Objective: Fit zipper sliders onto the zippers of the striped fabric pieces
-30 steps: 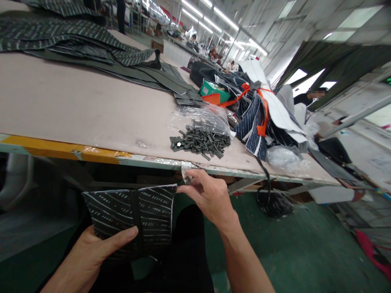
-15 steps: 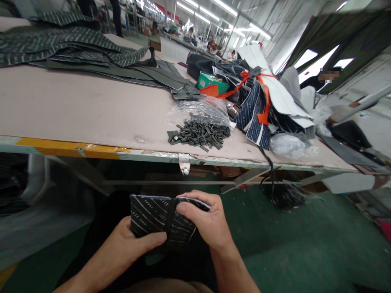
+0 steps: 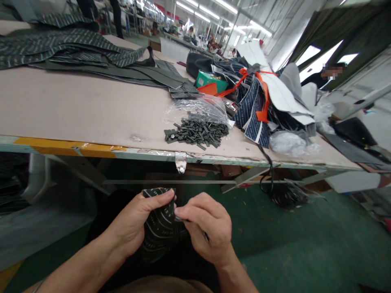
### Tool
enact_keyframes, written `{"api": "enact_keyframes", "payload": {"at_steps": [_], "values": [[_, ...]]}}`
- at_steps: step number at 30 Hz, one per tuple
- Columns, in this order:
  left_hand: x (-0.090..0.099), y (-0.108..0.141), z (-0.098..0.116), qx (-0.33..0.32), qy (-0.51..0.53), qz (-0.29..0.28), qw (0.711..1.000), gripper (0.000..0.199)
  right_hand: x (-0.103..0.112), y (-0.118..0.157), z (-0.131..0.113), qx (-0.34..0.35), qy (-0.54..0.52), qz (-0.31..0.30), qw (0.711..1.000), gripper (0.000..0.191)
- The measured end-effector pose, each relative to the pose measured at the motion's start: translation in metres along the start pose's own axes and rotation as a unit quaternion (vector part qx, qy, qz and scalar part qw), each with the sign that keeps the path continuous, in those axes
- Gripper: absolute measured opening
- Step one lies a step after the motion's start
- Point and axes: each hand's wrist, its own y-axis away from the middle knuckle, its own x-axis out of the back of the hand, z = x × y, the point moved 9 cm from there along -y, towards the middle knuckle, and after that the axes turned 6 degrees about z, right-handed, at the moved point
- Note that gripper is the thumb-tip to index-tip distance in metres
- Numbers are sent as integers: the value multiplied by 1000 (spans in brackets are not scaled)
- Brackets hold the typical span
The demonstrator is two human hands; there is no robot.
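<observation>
Above my lap, my left hand (image 3: 137, 217) grips a dark patterned fabric piece (image 3: 160, 228) with pale slanting lines and lettering. The left thumb lies across its top edge, with the fingers behind. My right hand (image 3: 209, 226) is closed, thumb and fingertips pinched together at the fabric's right edge. A small shiny tip shows by those fingertips, and a dark bit shows at the palm; I cannot make out what they belong to. Both hands are in front of and below the table edge. On the table beyond lies a pile of small dark strips (image 3: 198, 132).
A clear plastic bag (image 3: 195, 108) lies behind the strips. Patterned fabric pieces (image 3: 76, 44) are stacked at the left of the table (image 3: 76, 106). A green box (image 3: 210, 81) and blue-and-white pieces tied with an orange band (image 3: 264, 97) stand right. A person (image 3: 317, 79) is farther back.
The fabric piece has been turned from wide to narrow and upright in my left hand, whose thumb has moved up. My right hand has left the top edge and closed at the right side.
</observation>
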Motion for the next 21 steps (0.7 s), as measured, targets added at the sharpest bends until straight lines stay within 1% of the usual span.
{"api": "enact_keyframes", "payload": {"at_steps": [1,2,3,5,6,8,9,10,12,13,14,16,18,19,21], "values": [[0,-2,-1,-2,4,4,1000,32,0,0,-1,7,6,-3,1000,25],[1,-3,-2,-4,8,6,1000,32,1,-1,0,0,10,5,1000,24],[1,-3,-1,-11,8,3,1000,32,5,-2,5,-23,9,27,999,23],[0,-1,2,-44,-7,-5,999,32,12,-3,22,-102,-5,74,992,19],[1,1,4,-64,-20,-8,998,31,12,-2,31,-146,-18,84,986,18],[2,5,8,-91,-46,-7,995,28,7,1,44,-209,-58,64,974,13],[3,6,9,-92,-51,-4,994,28,2,3,47,-222,-82,45,971,11],[5,6,9,-82,-48,0,995,29,-1,4,48,-224,-109,30,968,8],[5,7,9,-51,-28,3,998,36,-5,6,46,-218,-177,28,959,5],[4,7,10,-38,-17,2,999,40,-6,7,48,-228,-214,38,949,7],[3,7,11,-28,-11,-1,1000,42,-7,10,52,-252,-250,52,933,8],[-3,8,14,-20,-11,-14,1000,43,-14,16,64,-327,-307,78,890,14],[-7,8,17,-27,-18,-20,999,42,-23,21,76,-402,-340,95,845,21],[-8,8,19,-35,-21,-16,999,41,-27,22,81,-426,-353,103,827,24],[-8,7,24,-60,-24,3,998,41,-33,19,89,-456,-373,119,799,28]]}}
